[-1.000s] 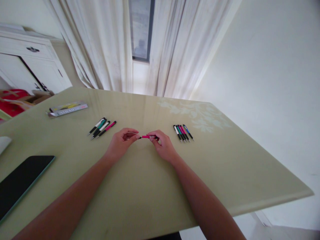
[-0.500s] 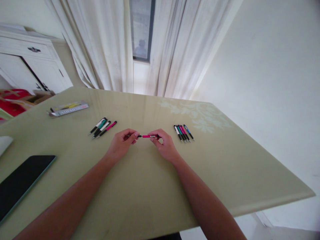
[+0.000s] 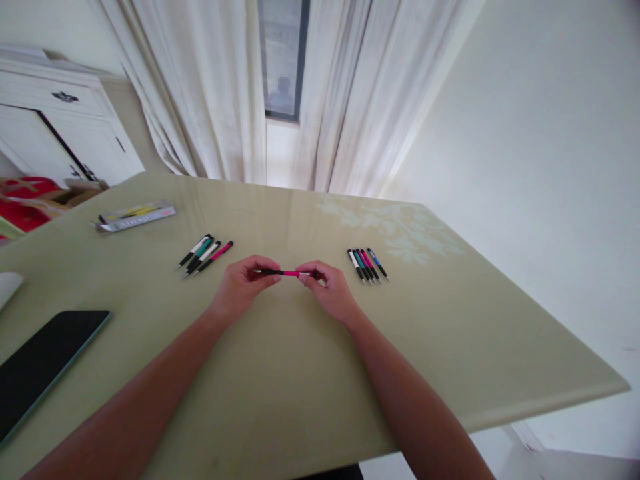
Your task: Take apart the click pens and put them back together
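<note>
From where I stand, one pink pen (image 3: 291, 273) is held lengthwise between the two hands, over the middle of the table (image 3: 300, 373), nearly parallel to its far edge, its tip to the left. The right hand (image 3: 327, 287) is closed in a small pinch on the rear part of the pen. The left hand (image 3: 240, 283) is half open, with thumb and fingers on the two sides of the black grip; whether they press it, I cannot tell.

To work well with this pen, I think the right pinch should be firm and quiet, while the left fingers turn the grip lightly. Both ends should be kept in one line, because a tilt could strain the joint.

Now the count. Toward the left edge lie four pens (image 3: 203, 259): two white, one teal, one pink. Between the right hand and the right edge lie five pens (image 3: 367, 266), the blue one slightly apart at the outer side. Near the far left corner is one long box (image 3: 141, 220); its contents I cannot count. One dark tablet (image 3: 50, 367) lies on the near left part.
</note>
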### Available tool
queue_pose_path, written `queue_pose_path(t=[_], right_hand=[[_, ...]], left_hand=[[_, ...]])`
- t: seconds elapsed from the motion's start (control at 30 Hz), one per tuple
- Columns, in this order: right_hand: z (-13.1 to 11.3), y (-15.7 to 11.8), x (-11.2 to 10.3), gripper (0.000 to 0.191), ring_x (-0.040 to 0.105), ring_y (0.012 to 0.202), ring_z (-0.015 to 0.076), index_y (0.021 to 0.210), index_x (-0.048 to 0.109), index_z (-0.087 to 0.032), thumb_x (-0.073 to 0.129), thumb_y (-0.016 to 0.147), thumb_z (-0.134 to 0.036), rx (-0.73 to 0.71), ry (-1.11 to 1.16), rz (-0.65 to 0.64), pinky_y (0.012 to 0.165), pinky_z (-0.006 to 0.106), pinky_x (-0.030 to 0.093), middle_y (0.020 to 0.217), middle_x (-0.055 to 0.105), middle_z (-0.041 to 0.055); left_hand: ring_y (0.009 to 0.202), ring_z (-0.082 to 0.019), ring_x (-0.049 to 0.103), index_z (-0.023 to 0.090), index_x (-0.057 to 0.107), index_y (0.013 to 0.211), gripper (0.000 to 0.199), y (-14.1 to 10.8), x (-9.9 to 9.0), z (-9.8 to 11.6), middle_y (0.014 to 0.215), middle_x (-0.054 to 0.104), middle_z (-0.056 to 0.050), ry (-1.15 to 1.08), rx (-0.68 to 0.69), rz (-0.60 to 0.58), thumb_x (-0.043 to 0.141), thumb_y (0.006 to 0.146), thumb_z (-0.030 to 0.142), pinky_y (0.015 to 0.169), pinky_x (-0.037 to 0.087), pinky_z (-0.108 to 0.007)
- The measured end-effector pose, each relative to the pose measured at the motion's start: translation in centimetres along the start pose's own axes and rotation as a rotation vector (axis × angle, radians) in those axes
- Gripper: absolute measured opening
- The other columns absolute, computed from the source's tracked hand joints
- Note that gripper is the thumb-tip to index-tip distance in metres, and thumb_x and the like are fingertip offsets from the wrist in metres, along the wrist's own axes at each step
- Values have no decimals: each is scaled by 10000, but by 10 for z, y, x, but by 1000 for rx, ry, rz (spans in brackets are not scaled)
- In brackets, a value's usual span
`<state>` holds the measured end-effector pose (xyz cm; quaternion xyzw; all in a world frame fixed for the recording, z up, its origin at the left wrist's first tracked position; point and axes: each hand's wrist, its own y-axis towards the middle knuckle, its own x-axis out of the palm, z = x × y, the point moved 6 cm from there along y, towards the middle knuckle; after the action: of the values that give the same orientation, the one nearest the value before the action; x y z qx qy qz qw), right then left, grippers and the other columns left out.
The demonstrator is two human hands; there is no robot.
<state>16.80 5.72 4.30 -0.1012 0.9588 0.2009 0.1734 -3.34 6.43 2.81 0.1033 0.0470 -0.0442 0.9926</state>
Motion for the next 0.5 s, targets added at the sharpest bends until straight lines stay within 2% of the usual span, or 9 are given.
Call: queue_pose_path(t=[0.13,0.27,0.37,0.43,0.5], right_hand=[[3,-1,5,253,586,682,128,1061,738,-171,583,977,-352,67,32,-85,628,244,441,792,694,21],[-1,-1,4,263,561,654,120,1045,735,-157,568,984,-351,57,36,-67,611,236,420,766,672,17],[-2,0,3,258,567,664,120,1050,733,-157,575,981,-349,55,29,-44,624,235,418,769,669,13],[0,0,2,255,564,655,119,1042,735,-159,576,979,-348,74,7,-37,620,235,411,757,665,8],[2,0,2,247,554,643,118,1027,738,-158,577,978,-339,101,-16,-30,612,234,400,739,658,3]], left_hand=[[850,-227,727,211,739,914,331,-1,3,2,925,774,-52,33,20,-22,863,702,433,865,596,-394],[815,-213,721,195,721,1040,436,0,4,5,976,771,-77,50,-2,5,774,779,540,782,600,-360],[684,-195,681,173,725,950,464,2,1,4,804,748,-67,76,-27,39,636,857,620,658,574,-330],[655,-189,658,176,732,895,422,2,-1,2,731,724,-49,121,-20,40,655,851,589,638,554,-318],[722,-196,680,190,743,932,356,2,-3,2,797,747,-47,149,5,25,732,808,524,703,562,-326]])
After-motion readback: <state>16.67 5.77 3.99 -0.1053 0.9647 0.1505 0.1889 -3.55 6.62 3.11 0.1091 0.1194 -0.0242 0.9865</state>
